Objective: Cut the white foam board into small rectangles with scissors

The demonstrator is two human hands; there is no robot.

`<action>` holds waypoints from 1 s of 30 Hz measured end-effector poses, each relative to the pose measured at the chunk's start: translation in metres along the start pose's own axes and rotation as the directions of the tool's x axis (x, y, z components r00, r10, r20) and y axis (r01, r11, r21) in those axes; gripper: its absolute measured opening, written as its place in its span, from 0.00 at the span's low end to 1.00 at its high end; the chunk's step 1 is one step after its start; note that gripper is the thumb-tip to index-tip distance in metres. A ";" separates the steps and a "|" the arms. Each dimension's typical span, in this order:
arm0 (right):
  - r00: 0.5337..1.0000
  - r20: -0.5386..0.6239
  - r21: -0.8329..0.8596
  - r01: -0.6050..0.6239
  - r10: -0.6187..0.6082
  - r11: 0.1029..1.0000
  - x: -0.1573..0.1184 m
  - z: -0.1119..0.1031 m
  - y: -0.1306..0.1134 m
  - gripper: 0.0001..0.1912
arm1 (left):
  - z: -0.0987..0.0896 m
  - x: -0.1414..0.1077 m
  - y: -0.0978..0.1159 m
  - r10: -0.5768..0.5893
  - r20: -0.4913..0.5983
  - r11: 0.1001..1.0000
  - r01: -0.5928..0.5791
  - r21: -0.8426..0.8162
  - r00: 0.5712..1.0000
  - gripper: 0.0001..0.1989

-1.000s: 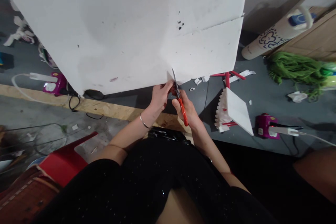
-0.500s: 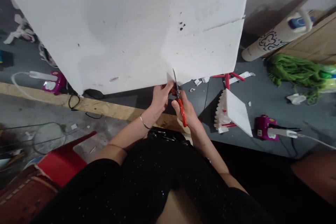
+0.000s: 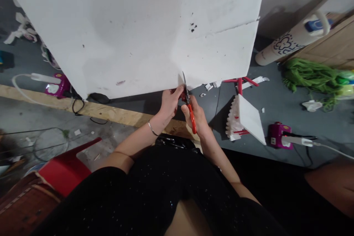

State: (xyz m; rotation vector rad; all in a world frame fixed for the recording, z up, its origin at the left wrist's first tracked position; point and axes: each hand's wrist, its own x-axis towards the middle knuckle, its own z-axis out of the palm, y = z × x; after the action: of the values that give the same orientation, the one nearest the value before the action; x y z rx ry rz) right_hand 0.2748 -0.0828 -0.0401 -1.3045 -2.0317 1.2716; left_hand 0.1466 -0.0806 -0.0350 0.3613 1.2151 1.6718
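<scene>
A large white board [image 3: 132, 37] with dark specks fills the upper middle of the view. Red-handled scissors [image 3: 191, 118] lie in my right hand [image 3: 197, 115], whose fingers are closed on the handles. Their blades point up over the board's near edge. My left hand [image 3: 169, 102], with a bracelet at the wrist, pinches the board's near edge just left of the blades. Its fingertips are partly hidden beneath the board.
Right of my hands stands a small white structure with red sticks [image 3: 250, 118]. Farther right are a purple power adapter [image 3: 279, 135], green yarn [image 3: 306, 75] and a white tumbler [image 3: 287, 44]. Another purple adapter [image 3: 56, 86] sits left. A red stool [image 3: 66, 169] is lower left.
The board has shifted very slightly to the right in view. Both hands and the scissors look nearly the same as before.
</scene>
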 end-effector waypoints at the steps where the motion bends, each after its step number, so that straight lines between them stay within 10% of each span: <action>1: 1.000 -0.009 0.003 -0.001 0.001 1.000 0.000 0.000 0.000 0.28 | 0.000 0.000 -0.001 0.003 0.000 1.000 -0.003 0.001 1.000 0.19; 30: 0.993 -0.119 -0.035 0.010 -0.015 0.999 -0.002 -0.002 -0.003 0.26 | 0.000 0.003 0.012 -0.067 -0.070 0.971 0.049 -0.234 0.995 0.13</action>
State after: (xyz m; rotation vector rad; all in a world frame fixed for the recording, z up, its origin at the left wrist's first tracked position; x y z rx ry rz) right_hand 0.2756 -0.0841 -0.0363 -1.3480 -1.9836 1.1292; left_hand 0.1393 -0.0780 -0.0258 0.1160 1.0610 1.7680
